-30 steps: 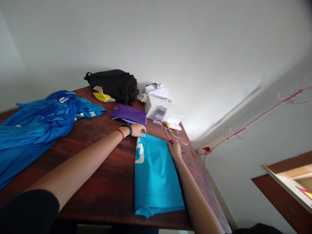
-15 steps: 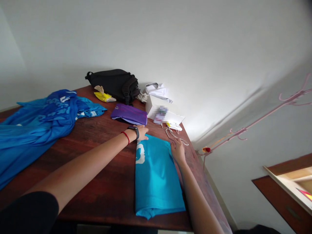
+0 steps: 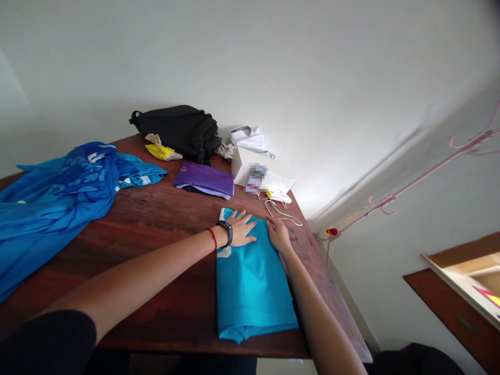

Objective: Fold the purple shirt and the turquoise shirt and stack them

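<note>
A turquoise folded shirt [image 3: 253, 281] with a white print along its left side lies lengthwise on the wooden table in front of me. My left hand [image 3: 240, 229], with a dark watch and a red bracelet on its wrist, rests flat on the shirt's far end, fingers spread. At the far right corner of the same shirt is my right hand [image 3: 278, 233]. Its fingers touch the edge, loosely bent and not wrapped round the cloth. Part of the white print is hidden under my left wrist.
A loose heap of blue shirts [image 3: 66, 192] covers the table's left side. Farther back lie a folded purple garment [image 3: 205, 178], a yellow packet [image 3: 161, 151], a black bag [image 3: 172, 130], a white box [image 3: 240, 166] and a white cable [image 3: 279, 211]. A pink rack [image 3: 359, 219] stands right.
My left hand has moved from the shirt's far left corner onto its top, and its fingers have spread flat. My right hand has shifted slightly left along the far right corner.
</note>
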`<state>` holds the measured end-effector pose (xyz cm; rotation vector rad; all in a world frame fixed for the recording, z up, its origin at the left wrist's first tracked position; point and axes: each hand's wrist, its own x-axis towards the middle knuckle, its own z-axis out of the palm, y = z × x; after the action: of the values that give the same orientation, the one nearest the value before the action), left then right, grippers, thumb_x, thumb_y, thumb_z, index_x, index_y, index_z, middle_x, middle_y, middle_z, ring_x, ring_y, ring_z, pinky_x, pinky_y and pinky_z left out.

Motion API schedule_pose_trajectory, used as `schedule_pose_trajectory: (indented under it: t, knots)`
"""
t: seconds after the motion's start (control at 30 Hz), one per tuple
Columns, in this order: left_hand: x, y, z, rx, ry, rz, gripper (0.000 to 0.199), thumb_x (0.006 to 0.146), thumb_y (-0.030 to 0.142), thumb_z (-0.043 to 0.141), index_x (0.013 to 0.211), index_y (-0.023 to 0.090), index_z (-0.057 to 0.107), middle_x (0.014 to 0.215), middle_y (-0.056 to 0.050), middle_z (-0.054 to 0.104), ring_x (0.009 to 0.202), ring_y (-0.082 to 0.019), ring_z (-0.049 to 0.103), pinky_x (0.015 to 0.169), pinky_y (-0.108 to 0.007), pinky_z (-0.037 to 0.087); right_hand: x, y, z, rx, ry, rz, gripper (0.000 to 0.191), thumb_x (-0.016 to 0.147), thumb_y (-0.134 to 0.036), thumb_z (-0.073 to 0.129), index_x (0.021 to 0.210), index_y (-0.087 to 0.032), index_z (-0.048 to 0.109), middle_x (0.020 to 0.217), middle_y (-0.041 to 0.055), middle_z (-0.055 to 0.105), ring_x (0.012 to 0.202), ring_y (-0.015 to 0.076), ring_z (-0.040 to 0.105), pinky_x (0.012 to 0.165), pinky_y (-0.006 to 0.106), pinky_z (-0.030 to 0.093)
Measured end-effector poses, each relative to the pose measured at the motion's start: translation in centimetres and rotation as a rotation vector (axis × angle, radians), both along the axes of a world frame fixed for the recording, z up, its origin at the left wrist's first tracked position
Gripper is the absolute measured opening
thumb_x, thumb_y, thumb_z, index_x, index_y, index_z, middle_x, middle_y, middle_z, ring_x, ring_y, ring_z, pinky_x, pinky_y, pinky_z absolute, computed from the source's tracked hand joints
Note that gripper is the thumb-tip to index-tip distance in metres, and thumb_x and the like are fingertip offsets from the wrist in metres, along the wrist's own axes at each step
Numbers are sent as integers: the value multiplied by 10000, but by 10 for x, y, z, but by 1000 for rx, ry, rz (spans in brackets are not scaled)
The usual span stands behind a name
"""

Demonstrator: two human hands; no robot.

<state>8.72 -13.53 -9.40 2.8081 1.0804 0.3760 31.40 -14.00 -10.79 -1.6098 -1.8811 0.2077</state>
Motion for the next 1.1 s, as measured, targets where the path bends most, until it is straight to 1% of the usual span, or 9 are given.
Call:
schedule_pose_trajectory:
  t: [0.13, 0.27, 0.37, 0.43, 0.57, 0.63, 0.73, 0.93, 1.1]
  knots:
    - [-1, 0, 0, -20, 9, -25, 602, 948, 622, 434, 1405, 245, 535, 1561, -139, 379, 1440, -411, 290, 1127, -609, 231, 9, 12, -3, -40, 33, -2, 358, 882, -248, 483, 1139, -204, 729, 1128, 84, 741, 1069, 270, 678, 924, 388, 533]
    - [-1, -1, 2, -14, 18, -29, 609, 938, 641, 434, 1409, 266, 525, 1573, -133, 360, 1435, -412, 296, 1120, -613, 223, 14, 17, -4, -41, 50, 20, 351, 850, -237, 501, 1096, -192, 747, 1102, 91, 750, 1032, 274, 689, 880, 373, 547]
    - [-1, 0, 5, 34, 9, 20, 579, 932, 637, 452, 1375, 278, 550, 1557, -119, 389, 1432, -401, 302, 1126, -610, 205, 18, 17, -3, -44, 53, 23, 344, 843, -272, 525, 1082, -185, 757, 1055, 99, 758, 983, 283, 697, 837, 379, 557]
    - [-3, 2, 11, 61, -9, 79, 556, 933, 614, 469, 1352, 262, 565, 1519, -130, 439, 1406, -390, 348, 1125, -608, 213, 20, 17, -1, -51, 48, 25, 329, 832, -287, 550, 1058, -187, 767, 1029, 103, 761, 945, 287, 701, 811, 380, 558]
    - [-12, 13, 27, 29, -33, 223, 445, 941, 495, 504, 1270, 210, 598, 1286, -150, 629, 1228, -341, 548, 1073, -550, 332, 21, 16, 1, -84, 49, 30, 285, 824, -334, 597, 1006, -201, 772, 978, 94, 768, 876, 275, 713, 776, 365, 554]
    - [-19, 20, 34, 2, -29, 267, 387, 941, 448, 505, 1205, 193, 626, 1194, -150, 669, 1157, -329, 598, 1012, -508, 408, 22, 15, 1, -95, 53, 21, 263, 825, -375, 609, 945, -205, 769, 936, 84, 770, 857, 272, 715, 760, 359, 551]
    - [-32, 33, 40, -37, -18, 306, 350, 933, 440, 506, 1116, 186, 663, 1145, -151, 689, 1102, -322, 633, 937, -459, 474, 25, 14, 1, -104, 57, 11, 245, 814, -414, 620, 839, -207, 749, 872, 71, 767, 822, 267, 714, 716, 343, 543]
    - [-48, 56, 41, -139, -20, 332, 338, 908, 469, 542, 1118, 245, 682, 1102, -81, 728, 1042, -261, 674, 871, -349, 515, 27, 14, 5, -86, 62, -50, 285, 835, -432, 576, 818, -185, 718, 774, 66, 752, 743, 264, 703, 649, 325, 507]
    - [-53, 62, 37, -177, -34, 324, 317, 891, 470, 567, 1084, 256, 701, 1097, -57, 734, 1019, -240, 673, 850, -310, 509, 28, 15, 7, -57, 43, -106, 328, 839, -448, 555, 848, -173, 733, 766, 74, 746, 754, 285, 689, 621, 328, 484]
